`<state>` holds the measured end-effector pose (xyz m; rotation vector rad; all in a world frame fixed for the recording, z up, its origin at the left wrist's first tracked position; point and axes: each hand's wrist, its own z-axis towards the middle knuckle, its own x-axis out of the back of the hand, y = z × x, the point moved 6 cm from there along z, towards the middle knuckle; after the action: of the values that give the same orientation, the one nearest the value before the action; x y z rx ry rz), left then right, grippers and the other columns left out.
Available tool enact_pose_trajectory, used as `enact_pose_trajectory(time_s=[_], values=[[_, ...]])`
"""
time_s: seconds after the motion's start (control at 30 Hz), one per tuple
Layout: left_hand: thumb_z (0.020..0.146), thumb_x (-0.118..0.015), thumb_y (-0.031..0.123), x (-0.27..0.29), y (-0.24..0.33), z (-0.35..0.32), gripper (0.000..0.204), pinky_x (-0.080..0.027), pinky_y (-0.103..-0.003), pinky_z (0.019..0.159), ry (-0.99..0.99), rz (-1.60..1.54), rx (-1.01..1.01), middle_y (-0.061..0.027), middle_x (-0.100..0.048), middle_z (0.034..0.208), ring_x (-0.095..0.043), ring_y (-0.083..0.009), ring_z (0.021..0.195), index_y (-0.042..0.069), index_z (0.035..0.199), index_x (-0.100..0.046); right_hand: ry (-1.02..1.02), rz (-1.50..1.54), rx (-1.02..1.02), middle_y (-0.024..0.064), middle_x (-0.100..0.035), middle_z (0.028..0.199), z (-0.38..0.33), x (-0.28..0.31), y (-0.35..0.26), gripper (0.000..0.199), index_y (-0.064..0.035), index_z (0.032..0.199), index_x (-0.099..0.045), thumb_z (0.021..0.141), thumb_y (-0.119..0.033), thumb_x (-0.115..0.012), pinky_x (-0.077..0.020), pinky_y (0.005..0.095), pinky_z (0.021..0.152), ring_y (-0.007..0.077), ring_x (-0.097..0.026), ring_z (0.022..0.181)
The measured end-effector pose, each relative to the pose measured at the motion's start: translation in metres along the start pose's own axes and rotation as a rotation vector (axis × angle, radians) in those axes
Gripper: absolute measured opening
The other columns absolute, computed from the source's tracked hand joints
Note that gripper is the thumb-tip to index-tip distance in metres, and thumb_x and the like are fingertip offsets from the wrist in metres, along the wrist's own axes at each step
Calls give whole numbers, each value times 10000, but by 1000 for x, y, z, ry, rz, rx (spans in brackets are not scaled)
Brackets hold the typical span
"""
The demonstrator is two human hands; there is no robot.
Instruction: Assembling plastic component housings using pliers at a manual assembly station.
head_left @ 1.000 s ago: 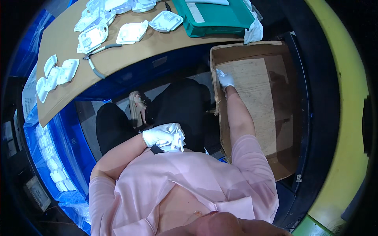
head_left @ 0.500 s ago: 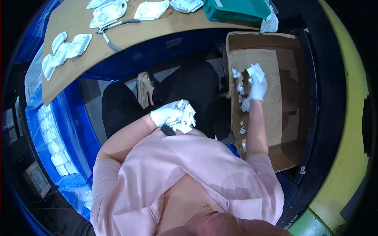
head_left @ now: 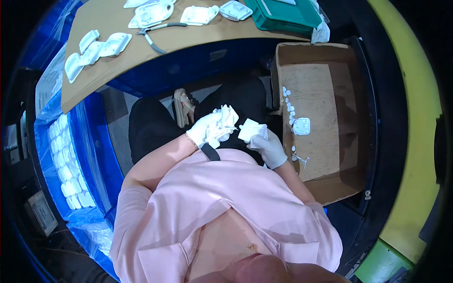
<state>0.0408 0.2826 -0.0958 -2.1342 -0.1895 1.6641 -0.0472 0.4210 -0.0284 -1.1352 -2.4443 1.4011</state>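
My left hand (head_left: 200, 132), in a white glove, is closed around a crumpled-looking bunch of thin white pieces (head_left: 226, 122) above my lap. Just to its right, my gloved right hand (head_left: 273, 151) pinches a few flat, squarish white pieces (head_left: 253, 130). A small gap separates the two handfuls. Whether the pieces are plastic or paper I cannot make out. To the right stands an open cardboard box (head_left: 311, 45). Along its left side lie several small white bits, a rounded-square white part (head_left: 301, 126) and a thin branching white piece (head_left: 300, 159).
A brown-topped table (head_left: 108, 70) ahead carries white moulded parts (head_left: 200, 15), grey-handled cutting pliers (head_left: 153, 40) and a green bin (head_left: 283, 18). At my left, a blue lined crate (head_left: 96, 155) holds stacked white parts. A yellow surface (head_left: 408, 141) curves along the far right.
My right hand has moved from over the cardboard box to beside my left hand, carrying white pieces. The rounded-square part and branching piece now show in the box. The view has shifted slightly.
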Motion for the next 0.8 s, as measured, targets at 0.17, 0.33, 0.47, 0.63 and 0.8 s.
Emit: enact_pose_trajectory(time_s=[0.17, 0.33, 0.47, 0.63, 0.8], values=[[906, -538, 262, -10, 12, -16, 240, -542, -396, 633, -65, 279, -161, -87, -613, 1003, -616, -242, 837, 110, 1090, -562, -65, -18, -24, 106, -579, 1080, 13, -27, -8, 451, 5, 1217, -459, 826, -163, -610, -526, 312, 757, 177, -603, 928], [903, -541, 300, -30, 28, -36, 268, -554, -383, 595, -95, 203, -305, -104, -639, 966, -642, -249, 827, 131, 1108, -569, -174, -40, -7, 89, -579, 1066, 19, -53, -10, 433, -11, 1220, -458, 841, -172, -593, -512, 305, 746, 166, -595, 919], [914, -505, 339, -45, 46, -69, 283, -544, -426, 660, -184, 89, -328, -88, -629, 975, -627, -259, 823, 140, 1101, -583, -158, -24, -11, 63, -569, 1026, 21, -63, 0, 415, -21, 1215, -461, 852, -170, -595, -488, 299, 729, 146, -579, 864], [895, -529, 345, -66, 72, -129, 271, -518, -422, 713, -304, 80, -532, -68, -603, 945, -587, -252, 809, 174, 1099, -579, -23, -15, -64, 59, -578, 1020, 26, -48, 8, 339, -45, 1185, -505, 873, -159, -576, -467, 309, 725, 163, -571, 862], [835, -611, 370, -118, 92, -250, 256, -476, -322, 653, -409, -39, -856, -13, -547, 798, -530, -181, 772, 158, 978, -594, -103, 131, -137, 88, -570, 989, 37, -62, 6, 299, -33, 1153, -510, 877, -135, -559, -473, 293, 638, 195, -586, 842]])
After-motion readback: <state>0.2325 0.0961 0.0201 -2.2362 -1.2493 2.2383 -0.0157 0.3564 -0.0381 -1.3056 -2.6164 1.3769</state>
